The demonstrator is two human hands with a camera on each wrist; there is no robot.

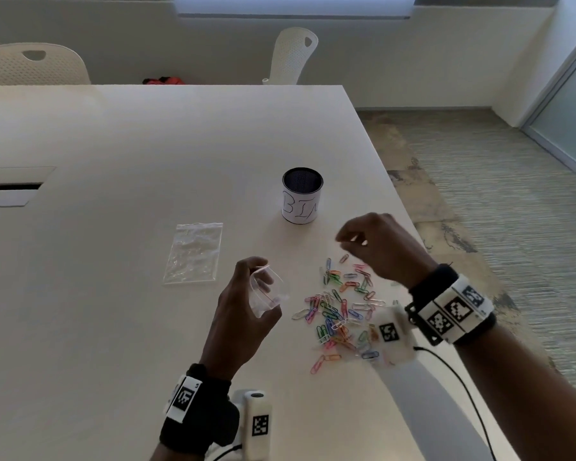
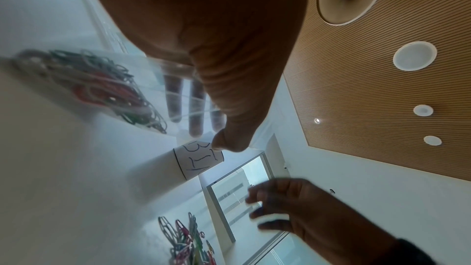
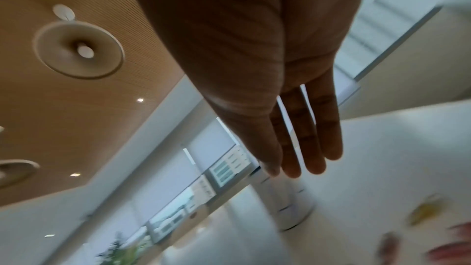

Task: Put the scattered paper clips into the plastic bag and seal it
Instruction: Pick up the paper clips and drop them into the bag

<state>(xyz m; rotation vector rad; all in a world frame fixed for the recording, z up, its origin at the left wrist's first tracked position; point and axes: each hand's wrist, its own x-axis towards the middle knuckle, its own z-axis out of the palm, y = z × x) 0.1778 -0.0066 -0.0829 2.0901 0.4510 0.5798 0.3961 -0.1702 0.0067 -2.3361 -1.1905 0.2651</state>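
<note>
Right now you are working at the near right part of a wide white table [image 1: 113,294], with both forearms reaching in over its near edge.

Your right hand [image 1: 376,247] is hovering in the air above the far end of the scattered paper clips [image 1: 340,314], between them and the black mesh cup [image 1: 302,196] wrapped in white paper lettered "BIN". Its fingers are hanging loose and fairly straight, close together; in the right wrist view they are pointing toward that cup, and the view is blurred.

Your left hand [image 1: 243,314] is sitting just left of the pile, raised off the table, and it is gripping the small clear plastic bag [image 1: 266,294] with thumb on one side and fingers on the other, so the mouth is gaping toward the pile. In the left wrist view your fingers are showing through the plastic, and some blurred clips are showing through it too; you cannot tell from that view how many.

A second, flat zip bag [image 1: 195,252] is lying on the table beyond your left hand and to the left of the cup, touching neither hand.

The coloured clips are lying loose in a spread between your two wrists, the nearest ones just beside your right wrist camera.
</note>
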